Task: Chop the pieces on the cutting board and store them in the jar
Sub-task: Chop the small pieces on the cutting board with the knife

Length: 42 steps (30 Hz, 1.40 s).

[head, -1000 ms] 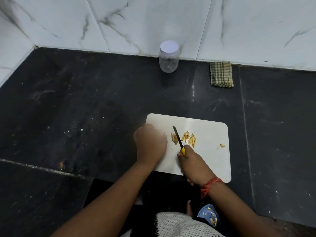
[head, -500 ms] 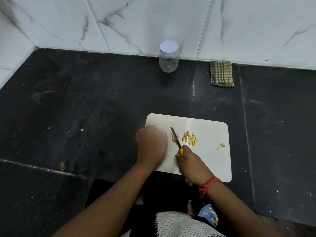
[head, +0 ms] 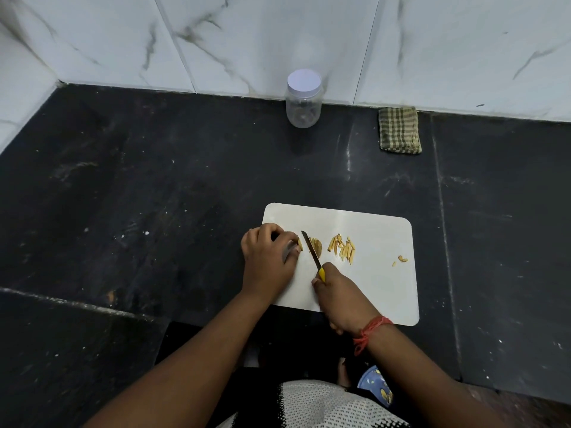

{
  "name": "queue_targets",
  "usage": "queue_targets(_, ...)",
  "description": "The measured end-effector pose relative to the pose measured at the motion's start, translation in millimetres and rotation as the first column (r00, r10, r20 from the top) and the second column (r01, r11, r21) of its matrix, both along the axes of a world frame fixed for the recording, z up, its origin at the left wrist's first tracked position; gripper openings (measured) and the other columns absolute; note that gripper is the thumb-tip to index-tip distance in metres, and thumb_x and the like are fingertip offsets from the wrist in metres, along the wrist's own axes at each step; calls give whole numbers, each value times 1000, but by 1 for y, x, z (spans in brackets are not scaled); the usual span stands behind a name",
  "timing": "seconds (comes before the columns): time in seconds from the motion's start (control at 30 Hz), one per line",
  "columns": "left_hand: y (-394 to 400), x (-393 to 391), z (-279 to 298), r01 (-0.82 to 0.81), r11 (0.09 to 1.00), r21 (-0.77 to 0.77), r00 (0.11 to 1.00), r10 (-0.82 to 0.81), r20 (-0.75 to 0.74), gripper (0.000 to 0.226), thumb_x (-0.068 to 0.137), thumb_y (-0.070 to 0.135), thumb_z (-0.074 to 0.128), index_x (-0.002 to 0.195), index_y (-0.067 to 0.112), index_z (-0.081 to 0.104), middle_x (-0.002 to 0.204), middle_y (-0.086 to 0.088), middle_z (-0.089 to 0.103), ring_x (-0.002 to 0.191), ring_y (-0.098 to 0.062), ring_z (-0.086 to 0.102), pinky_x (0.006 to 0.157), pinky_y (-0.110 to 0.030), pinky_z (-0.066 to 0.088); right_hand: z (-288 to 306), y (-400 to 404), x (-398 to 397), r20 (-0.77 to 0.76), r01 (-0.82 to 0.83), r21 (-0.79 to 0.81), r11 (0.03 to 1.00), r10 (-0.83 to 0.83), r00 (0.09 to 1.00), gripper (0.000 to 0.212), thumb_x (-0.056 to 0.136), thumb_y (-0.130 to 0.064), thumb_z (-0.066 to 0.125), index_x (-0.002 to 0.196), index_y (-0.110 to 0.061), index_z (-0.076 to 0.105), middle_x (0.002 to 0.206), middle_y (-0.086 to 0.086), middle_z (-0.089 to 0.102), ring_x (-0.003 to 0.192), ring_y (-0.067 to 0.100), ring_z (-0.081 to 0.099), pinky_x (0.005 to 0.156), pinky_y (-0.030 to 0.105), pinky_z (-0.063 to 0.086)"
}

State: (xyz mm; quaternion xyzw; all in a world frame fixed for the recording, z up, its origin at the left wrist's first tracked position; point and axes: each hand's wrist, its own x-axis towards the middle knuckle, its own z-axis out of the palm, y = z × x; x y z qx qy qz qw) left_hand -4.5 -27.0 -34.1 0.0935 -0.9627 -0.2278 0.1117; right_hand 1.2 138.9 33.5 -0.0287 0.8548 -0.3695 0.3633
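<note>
White board: we see the cutting board (head: 380,242) lying on the black bench (head: 154,196).
Right grip: our right hand (head: 343,298) clasps the yellow-handled knife (head: 312,251).
Left grip: our left hand (head: 267,257) has curled fingers pinning a piece just left of the blade.
Pieces: cut strips (head: 343,247) lie just right of the blade.
Jar: the lidded jar (head: 304,98) stands far beyond both grips, at the wall.

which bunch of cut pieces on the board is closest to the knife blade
The small bunch touching the knife blade's right side; the larger pile and the stray bits lie farther right.
</note>
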Motion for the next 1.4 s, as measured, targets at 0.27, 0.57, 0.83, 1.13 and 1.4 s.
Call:
queue_targets(0.27, 1, -3, -1, -42, 998, 38, 999, 41, 29, 18, 86, 43, 67, 100, 35, 71, 109, 9, 50, 108, -17, 43, 108, -47, 32, -2, -9, -1, -24, -42, 63, 997, 44, 999, 19, 104, -27, 36, 98, -9, 38, 74, 13, 52, 37, 21, 44, 36, 23, 36)
queue_targets(0.57, -2, -4, -2, -48, 997, 56, 998, 46, 46, 14, 84, 43, 72, 95, 34, 72, 110, 11, 50, 109, -16, 43, 109, -45, 31, -6, -12, -1, -46, -69, 90, 994, 73, 996, 18, 104, -25, 37, 97, -8, 39, 74, 10, 51, 45, 20, 45, 42, 24, 31)
queue_targets(0.83, -2, -4, -1, -48, 997, 60, 999, 47, 22, 12, 82, 41, 74, 90, 32, 73, 108, 11, 53, 106, -17, 45, 107, -46, 31, -9, -12, -8, -63, -133, 137, 982, 143, 988, 15, 104, -23, 39, 96, -10, 40, 73, 4, 50, 61, 15, 47, 51, 26, 32)
queue_targets(1.13, 0, -3, 0, -50, 999, 16, 998, 49, 34, 12, 85, 41, 71, 90, 30, 70, 108, 9, 52, 106, -18, 45, 107, -46, 32, -10, -8, -5, -60, -188, 186, 965, 202, 978, 9, 103, -15, 40, 97, -10, 35, 70, -4, 43, 59, 6, 41, 48, 19, 24)
queue_targets(1.4, 0, -3, 1, -53, 998, 23, 998, 53, 17, 13, 84, 40, 72, 89, 29, 71, 107, 8, 53, 104, -20, 47, 106, -45, 31, -1, -5, -3, -83, -236, 214, 948, 259, 962, 8, 102, -11, 38, 97, -11, 32, 69, -6, 40, 59, 3, 37, 47, 18, 22)
